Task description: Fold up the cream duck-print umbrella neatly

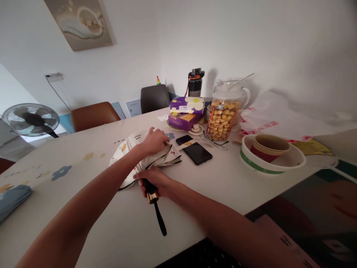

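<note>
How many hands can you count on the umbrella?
2: the left hand is on the white canopy, the right hand around the black handle.

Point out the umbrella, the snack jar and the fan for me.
Umbrella (147, 160): head view, on its white canopy.
Snack jar (222, 120): head view, on its clear wall.
Fan (34, 119): head view, on its hub.

White umbrella (134, 146), printed "yellow duck" in small dark letters; tabletop (92, 182), marked "wer" beside the umbrella, further lettering at left too blurred to read; lower purple box (181, 121), lettering beginning "GRAC", last letter unclear; plastic bag (275, 111), red print, illegible; pink item (281, 238), dark characters, illegible.
</note>
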A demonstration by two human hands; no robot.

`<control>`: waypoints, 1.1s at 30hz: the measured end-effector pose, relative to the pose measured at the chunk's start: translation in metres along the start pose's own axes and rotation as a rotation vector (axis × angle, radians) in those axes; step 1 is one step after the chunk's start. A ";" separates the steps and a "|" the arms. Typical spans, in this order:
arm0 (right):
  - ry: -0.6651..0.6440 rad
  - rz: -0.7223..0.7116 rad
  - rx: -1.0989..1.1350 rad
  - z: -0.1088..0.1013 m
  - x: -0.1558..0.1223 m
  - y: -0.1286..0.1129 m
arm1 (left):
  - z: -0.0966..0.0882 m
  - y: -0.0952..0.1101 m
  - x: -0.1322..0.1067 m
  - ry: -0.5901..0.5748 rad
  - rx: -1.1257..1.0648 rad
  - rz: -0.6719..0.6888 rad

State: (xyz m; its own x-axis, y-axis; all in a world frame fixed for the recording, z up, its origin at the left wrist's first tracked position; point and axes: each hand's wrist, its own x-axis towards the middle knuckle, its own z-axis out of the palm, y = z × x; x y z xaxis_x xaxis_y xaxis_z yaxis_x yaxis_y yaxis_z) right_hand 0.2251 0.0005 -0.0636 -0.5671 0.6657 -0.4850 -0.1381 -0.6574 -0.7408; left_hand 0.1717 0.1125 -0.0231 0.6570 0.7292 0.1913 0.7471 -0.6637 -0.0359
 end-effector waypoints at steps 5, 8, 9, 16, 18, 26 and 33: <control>-0.054 0.003 -0.007 -0.004 0.006 0.004 | -0.028 -0.010 -0.015 0.255 -0.064 -0.069; -0.049 -0.009 0.008 -0.006 0.011 0.006 | -0.051 -0.013 -0.033 0.454 -0.164 -0.116; -0.041 -0.002 0.011 -0.007 0.012 0.006 | -0.057 -0.013 -0.040 0.520 -0.186 -0.130; 0.018 -0.101 -0.003 -0.002 0.001 -0.002 | -0.041 -0.014 -0.104 0.689 -0.454 -0.552; 0.054 -0.174 -0.035 0.002 -0.004 -0.005 | -0.026 -0.011 -0.118 0.628 -0.712 -0.698; 0.187 -0.296 -0.292 0.008 -0.010 -0.003 | -0.014 -0.002 -0.112 0.447 -1.399 -0.842; -0.114 -0.331 -0.268 0.004 -0.011 0.000 | -0.012 -0.009 -0.088 0.579 -1.807 -0.772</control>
State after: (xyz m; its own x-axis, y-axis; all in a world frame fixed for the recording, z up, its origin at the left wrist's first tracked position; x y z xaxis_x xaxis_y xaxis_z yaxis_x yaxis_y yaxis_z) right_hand 0.2281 -0.0077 -0.0564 -0.6155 0.7720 -0.1585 -0.1203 -0.2908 -0.9492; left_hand 0.1058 0.0519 -0.0276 -0.0542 0.9957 -0.0756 -0.3705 0.0502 0.9275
